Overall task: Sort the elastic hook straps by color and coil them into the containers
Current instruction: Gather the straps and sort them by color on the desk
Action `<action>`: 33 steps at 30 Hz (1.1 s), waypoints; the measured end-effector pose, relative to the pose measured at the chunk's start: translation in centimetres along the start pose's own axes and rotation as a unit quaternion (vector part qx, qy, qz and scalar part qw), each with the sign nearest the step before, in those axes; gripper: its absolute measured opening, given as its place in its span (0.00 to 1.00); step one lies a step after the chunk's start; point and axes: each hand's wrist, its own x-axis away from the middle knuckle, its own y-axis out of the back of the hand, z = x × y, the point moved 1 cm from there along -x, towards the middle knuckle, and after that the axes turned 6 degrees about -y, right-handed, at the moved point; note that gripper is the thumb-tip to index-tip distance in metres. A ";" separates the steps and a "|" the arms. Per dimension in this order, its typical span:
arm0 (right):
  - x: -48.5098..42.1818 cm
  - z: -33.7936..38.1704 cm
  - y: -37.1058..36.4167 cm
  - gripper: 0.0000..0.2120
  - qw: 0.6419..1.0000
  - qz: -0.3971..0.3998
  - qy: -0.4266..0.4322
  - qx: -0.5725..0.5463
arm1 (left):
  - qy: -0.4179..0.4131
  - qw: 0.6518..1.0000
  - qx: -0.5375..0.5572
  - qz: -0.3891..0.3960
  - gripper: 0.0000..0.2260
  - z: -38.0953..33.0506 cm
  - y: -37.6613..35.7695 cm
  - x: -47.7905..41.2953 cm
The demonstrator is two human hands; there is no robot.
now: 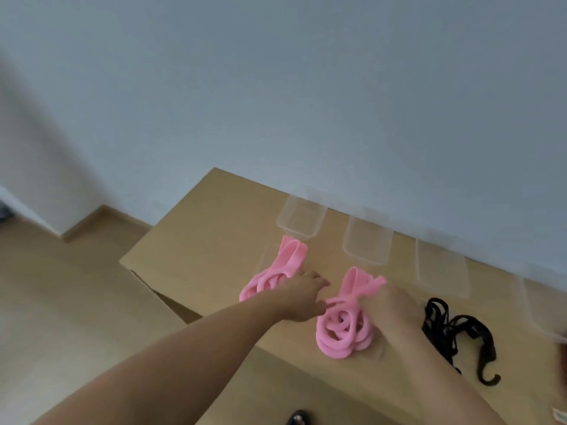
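Note:
Two pink strap coils lie on the cardboard box top (214, 228). The left pink coil (270, 277) sits in a faint clear container (264, 256). The right pink coil (343, 329) lies in another clear container (378, 352). My left hand (303, 297) reaches between the two coils, fingers loosely extended, thumb close to the right coil's strap. My right hand (391, 305) is over the right coil's upper right side, its fingers curled down onto the pink strap there. The frame is blurred. A tangle of black hook straps (454, 332) lies loose to the right.
Several empty clear containers stand along the wall: one at the back left (302, 217), one beside it (368, 240), a third (441, 271) and one at the right edge (543, 305). The box's left edge drops to a wooden floor (76, 302). A dark shoe (297, 418) shows below.

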 end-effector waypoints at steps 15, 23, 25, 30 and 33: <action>27.9 32.6 -4.9 0.27 0.871 -0.024 0.485 0.075 | 0.330 0.892 0.111 -0.288 0.26 21.6 0.3 40.7; 47.9 42.7 -12.6 0.25 0.713 0.073 0.692 0.085 | 0.503 0.746 0.173 -0.401 0.24 23.0 -8.1 62.6; 51.5 44.0 -14.4 0.25 0.672 0.095 0.727 0.107 | 0.538 0.704 0.190 -0.423 0.23 22.3 -10.4 66.2; 56.8 46.8 -18.8 0.24 0.578 0.174 0.782 0.153 | 0.606 0.608 0.253 -0.446 0.22 20.5 -15.7 72.2; 58.3 49.0 -21.7 0.24 0.526 0.215 0.804 0.175 | 0.647 0.556 0.267 -0.448 0.22 20.3 -17.6 73.9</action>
